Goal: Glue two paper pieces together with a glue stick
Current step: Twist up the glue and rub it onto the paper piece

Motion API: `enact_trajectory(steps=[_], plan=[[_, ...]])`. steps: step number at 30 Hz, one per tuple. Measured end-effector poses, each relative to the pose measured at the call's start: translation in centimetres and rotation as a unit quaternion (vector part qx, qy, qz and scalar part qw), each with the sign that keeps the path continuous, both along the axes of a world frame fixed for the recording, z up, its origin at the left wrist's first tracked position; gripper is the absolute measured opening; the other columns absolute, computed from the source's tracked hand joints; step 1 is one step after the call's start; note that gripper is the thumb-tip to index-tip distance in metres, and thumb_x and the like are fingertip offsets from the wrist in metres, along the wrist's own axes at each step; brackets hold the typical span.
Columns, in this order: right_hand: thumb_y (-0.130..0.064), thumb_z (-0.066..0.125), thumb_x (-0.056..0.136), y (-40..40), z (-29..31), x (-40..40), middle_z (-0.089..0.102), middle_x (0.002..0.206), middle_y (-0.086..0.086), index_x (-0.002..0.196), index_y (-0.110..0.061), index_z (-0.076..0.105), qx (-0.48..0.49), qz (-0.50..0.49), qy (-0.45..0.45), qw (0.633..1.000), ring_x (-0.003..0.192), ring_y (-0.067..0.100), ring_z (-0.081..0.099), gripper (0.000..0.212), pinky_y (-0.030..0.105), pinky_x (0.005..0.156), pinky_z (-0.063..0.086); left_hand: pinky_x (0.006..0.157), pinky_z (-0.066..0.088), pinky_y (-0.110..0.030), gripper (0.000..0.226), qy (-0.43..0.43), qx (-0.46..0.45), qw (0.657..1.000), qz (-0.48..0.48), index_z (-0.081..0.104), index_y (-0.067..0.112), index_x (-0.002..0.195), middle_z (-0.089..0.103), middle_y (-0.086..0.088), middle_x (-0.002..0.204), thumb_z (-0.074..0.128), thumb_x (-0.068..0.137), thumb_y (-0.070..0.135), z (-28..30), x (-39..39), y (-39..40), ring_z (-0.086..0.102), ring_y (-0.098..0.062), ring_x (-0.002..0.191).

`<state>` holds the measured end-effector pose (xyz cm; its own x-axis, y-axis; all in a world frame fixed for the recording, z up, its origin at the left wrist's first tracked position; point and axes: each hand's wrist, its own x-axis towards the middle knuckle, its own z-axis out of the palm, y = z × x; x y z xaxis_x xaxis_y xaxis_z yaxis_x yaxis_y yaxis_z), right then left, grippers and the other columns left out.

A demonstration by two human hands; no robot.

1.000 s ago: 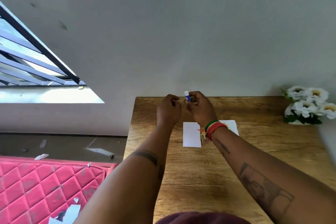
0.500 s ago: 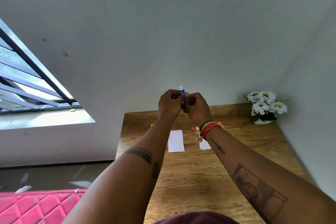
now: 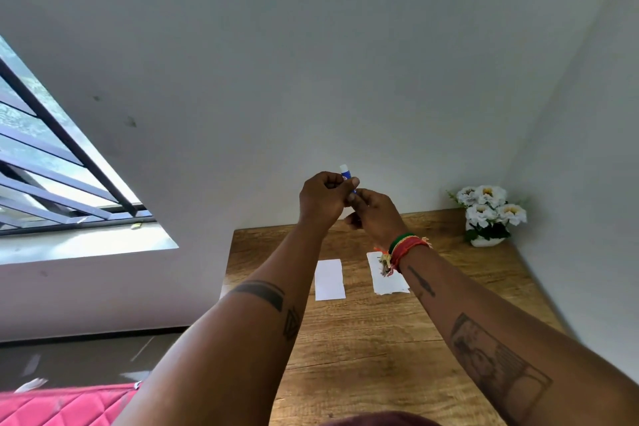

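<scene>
Fingers of both the left hand (image 3: 323, 199) and right hand (image 3: 375, 216) are curled tight round the glue stick (image 3: 346, 177), held above the table's (image 3: 449, 339) far edge. A slipping twist could drop it onto the two paper pieces (image 3: 329, 279) lying mid-table below. Its blue label is too small to read

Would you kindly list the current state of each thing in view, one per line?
glue stick: held up above the table, gripped by both hands; whether it is capped cannot be told.
left hand: fingers curled round the glue stick.
right hand: fingers pinching the stick's lower end.
left paper piece: flat on the table, untouched.
right paper piece: flat on the table, partly hidden by the wrist, apart from the other.
flower pot: upright in the table's far corner.
</scene>
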<state>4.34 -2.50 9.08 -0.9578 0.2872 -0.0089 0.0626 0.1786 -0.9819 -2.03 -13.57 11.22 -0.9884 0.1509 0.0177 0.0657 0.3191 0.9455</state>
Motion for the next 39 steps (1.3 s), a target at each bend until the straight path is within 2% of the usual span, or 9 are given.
enact_trajectory(steps=[5, 8, 13, 16, 19, 24, 29, 33, 39], plan=[[-0.022, 0.073, 0.092, 0.0, 0.3, -0.2, 0.071, 0.099, 0.014, 0.110, -0.009, 0.062, -0.069, -0.053, 0.013, 0.996, 0.066, 0.017, 0.071, 0.025, 0.033, 0.066, 0.062, 0.068, 0.046, -0.026, 0.018, 0.000, -0.003, 1.000, 0.000, 0.073, 0.025, 0.087, 0.073, 0.011, 0.084, 0.081, 0.085, 0.041, 0.7, 0.0, 0.3, 0.067, -0.007, 0.080], [-0.025, 0.070, 0.094, 0.3, 0.6, -0.3, 0.072, 0.094, 0.011, 0.106, -0.009, 0.067, -0.036, -0.055, 0.019, 0.998, 0.064, 0.014, 0.071, 0.020, 0.033, 0.067, 0.062, 0.067, 0.045, -0.025, 0.017, 0.008, -0.005, 1.000, -0.002, 0.071, 0.029, 0.081, 0.073, 0.012, 0.081, 0.081, 0.084, 0.042, 1.0, -0.2, 0.1, 0.067, -0.006, 0.079], [-0.033, 0.052, 0.104, 0.4, 0.9, -0.3, 0.070, 0.109, 0.010, 0.121, -0.014, 0.067, -0.022, 0.009, 0.006, 1.000, 0.079, 0.022, 0.069, 0.030, 0.044, 0.079, 0.061, 0.066, 0.045, -0.024, 0.018, 0.011, -0.009, 1.000, -0.001, 0.071, 0.032, 0.075, 0.074, 0.015, 0.077, 0.081, 0.083, 0.044, 1.4, -0.6, -0.2, 0.067, -0.001, 0.077], [-0.032, 0.058, 0.101, -0.1, 1.1, -0.5, 0.069, 0.108, 0.008, 0.127, -0.016, 0.059, 0.004, -0.002, 0.012, 1.000, 0.081, 0.022, 0.070, 0.030, 0.039, 0.077, 0.061, 0.064, 0.044, -0.024, 0.017, 0.011, -0.013, 1.000, 0.003, 0.071, 0.030, 0.079, 0.073, 0.014, 0.078, 0.081, 0.083, 0.044, 1.4, -0.8, -0.2, 0.067, -0.002, 0.075], [-0.025, 0.071, 0.094, -0.4, 1.1, -0.9, 0.067, 0.098, 0.007, 0.110, -0.010, 0.061, -0.001, -0.052, 0.024, 0.998, 0.074, 0.021, 0.070, 0.024, 0.030, 0.067, 0.059, 0.064, 0.043, -0.025, 0.019, 0.009, -0.013, 1.000, 0.004, 0.073, 0.027, 0.084, 0.073, 0.013, 0.080, 0.082, 0.083, 0.044, 1.4, -0.9, -0.1, 0.066, -0.004, 0.075], [-0.024, 0.064, 0.098, 0.0, 1.0, -1.3, 0.071, 0.097, 0.009, 0.108, -0.008, 0.070, 0.012, -0.055, 0.021, 0.998, 0.071, 0.015, 0.068, 0.020, 0.018, 0.058, 0.053, 0.072, 0.049, -0.029, 0.016, 0.013, -0.006, 1.000, 0.002, 0.071, 0.030, 0.080, 0.074, 0.010, 0.083, 0.082, 0.084, 0.041, 1.2, -1.3, -0.4, 0.068, -0.008, 0.081], [-0.032, 0.058, 0.101, 0.0, 0.8, -1.4, 0.071, 0.105, 0.009, 0.118, -0.013, 0.066, 0.011, -0.016, 0.018, 1.000, 0.077, 0.020, 0.070, 0.026, 0.031, 0.069, 0.059, 0.070, 0.047, -0.027, 0.017, 0.018, -0.012, 1.000, 0.000, 0.074, 0.025, 0.087, 0.074, 0.010, 0.085, 0.081, 0.085, 0.041, 1.1, -1.9, -0.4, 0.067, -0.006, 0.081], [-0.027, 0.075, 0.091, 0.1, 0.6, -1.7, 0.068, 0.097, 0.007, 0.110, -0.012, 0.060, -0.009, -0.070, 0.021, 0.997, 0.070, 0.021, 0.070, 0.029, 0.032, 0.065, 0.060, 0.070, 0.046, -0.026, 0.023, 0.016, -0.021, 1.000, -0.002, 0.075, 0.022, 0.094, 0.073, 0.009, 0.087, 0.081, 0.085, 0.042, 0.9, -2.1, -0.1, 0.067, -0.007, 0.081], [-0.026, 0.058, 0.102, 0.7, 0.3, -1.7, 0.071, 0.102, 0.009, 0.110, -0.011, 0.068, 0.024, -0.043, 0.021, 0.999, 0.069, 0.012, 0.069, 0.020, 0.025, 0.064, 0.058, 0.069, 0.045, -0.026, 0.017, 0.016, -0.021, 1.000, 0.001, 0.072, 0.028, 0.083, 0.072, 0.013, 0.082, 0.082, 0.083, 0.042, 0.7, -2.5, 0.0, 0.066, -0.005, 0.080]])
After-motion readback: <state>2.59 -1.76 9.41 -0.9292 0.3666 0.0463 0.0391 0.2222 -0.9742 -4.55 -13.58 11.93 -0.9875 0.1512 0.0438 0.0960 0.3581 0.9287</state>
